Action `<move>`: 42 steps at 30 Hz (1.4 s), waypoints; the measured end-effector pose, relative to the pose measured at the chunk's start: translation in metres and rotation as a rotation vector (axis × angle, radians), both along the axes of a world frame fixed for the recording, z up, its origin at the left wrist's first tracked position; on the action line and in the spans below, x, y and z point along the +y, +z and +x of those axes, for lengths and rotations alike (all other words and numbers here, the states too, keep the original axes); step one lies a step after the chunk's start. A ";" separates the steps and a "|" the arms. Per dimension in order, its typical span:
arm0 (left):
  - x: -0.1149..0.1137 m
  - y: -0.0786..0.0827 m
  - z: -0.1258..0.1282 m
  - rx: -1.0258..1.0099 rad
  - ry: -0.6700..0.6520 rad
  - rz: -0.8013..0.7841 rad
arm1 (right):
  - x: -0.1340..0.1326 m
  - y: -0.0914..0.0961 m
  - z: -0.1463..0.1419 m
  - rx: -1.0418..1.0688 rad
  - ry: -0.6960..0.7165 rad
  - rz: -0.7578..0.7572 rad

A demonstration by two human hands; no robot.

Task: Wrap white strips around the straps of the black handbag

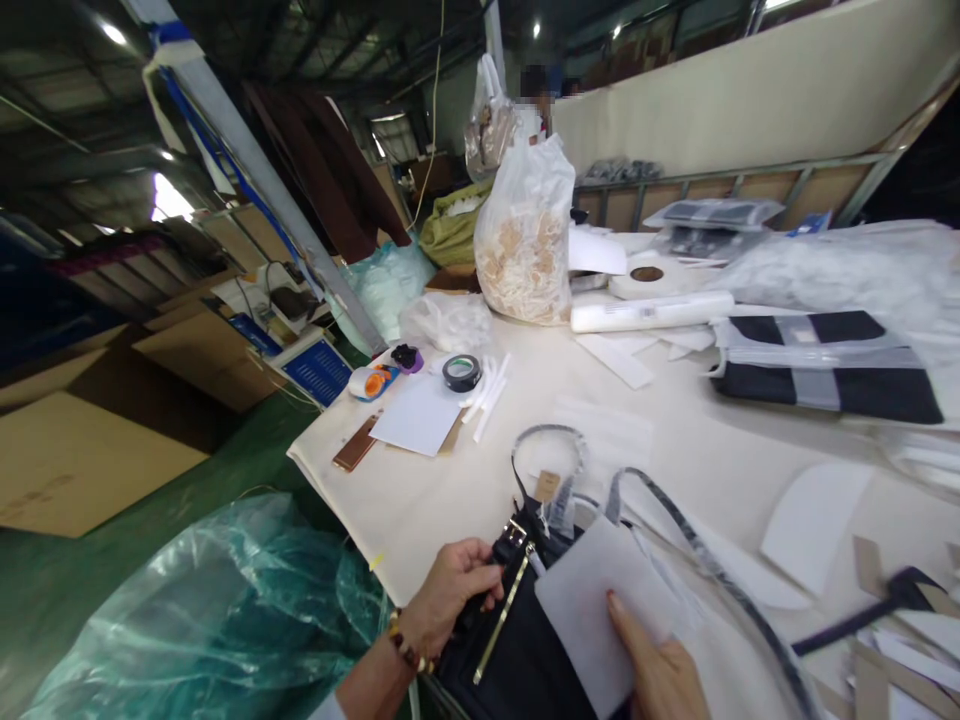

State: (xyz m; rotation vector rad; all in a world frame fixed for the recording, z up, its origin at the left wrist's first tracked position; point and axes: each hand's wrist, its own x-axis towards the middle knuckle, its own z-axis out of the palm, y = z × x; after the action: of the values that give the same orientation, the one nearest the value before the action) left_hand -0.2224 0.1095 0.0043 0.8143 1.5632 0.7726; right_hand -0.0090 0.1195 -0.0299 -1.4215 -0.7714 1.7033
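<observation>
A black handbag (540, 650) with a gold zipper (504, 615) and buckle lies at the table's front edge. My left hand (454, 590) pinches the bag's side just left of the zipper, below the buckle. With my right hand (660, 665) I hold a white sheet (600, 590) over the bag, thumb on top; the other fingers are mostly hidden. Plastic-wrapped handles (551, 430) rise from the bag's top, and a brown tag (547, 487) hangs near them.
A phone (355, 446), white card (420, 415) and black tape roll (461, 372) lie at the table's left. Behind stands a filled plastic bag (525, 240). At right are a wrapped black bag (825, 365), a hammer-shaped tool (862, 610) and scraps. Teal plastic (225, 600) bulges beside the table.
</observation>
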 end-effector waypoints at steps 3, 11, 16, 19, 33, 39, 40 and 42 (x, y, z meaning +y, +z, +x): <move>-0.008 0.010 0.002 -0.043 0.008 0.047 | 0.006 0.009 -0.042 0.341 -0.004 -0.131; -0.002 0.005 -0.012 0.295 -0.131 0.208 | 0.010 0.006 -0.103 0.583 -0.064 -0.256; 0.013 -0.023 -0.044 0.344 -0.238 0.253 | 0.015 -0.001 -0.122 0.568 -0.127 -0.279; 0.018 -0.041 -0.057 0.001 -0.178 0.212 | 0.015 0.004 -0.130 0.547 -0.143 -0.288; -0.002 -0.054 -0.049 -0.551 0.125 0.172 | 0.015 -0.006 -0.121 0.332 0.082 -0.197; 0.002 -0.058 -0.047 -0.221 0.057 0.514 | 0.019 0.001 -0.132 0.270 -0.010 -0.053; 0.002 -0.058 -0.048 -0.193 0.056 0.542 | 0.017 0.004 -0.133 0.278 -0.013 -0.025; 0.002 -0.055 -0.048 -0.134 0.048 0.582 | 0.011 0.010 -0.133 0.298 -0.007 0.031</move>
State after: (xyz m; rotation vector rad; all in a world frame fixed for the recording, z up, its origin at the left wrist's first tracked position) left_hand -0.2707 0.1116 -0.0505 1.1163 1.2500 1.3214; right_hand -0.1423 0.1304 -0.0196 -1.1133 -0.6229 1.8363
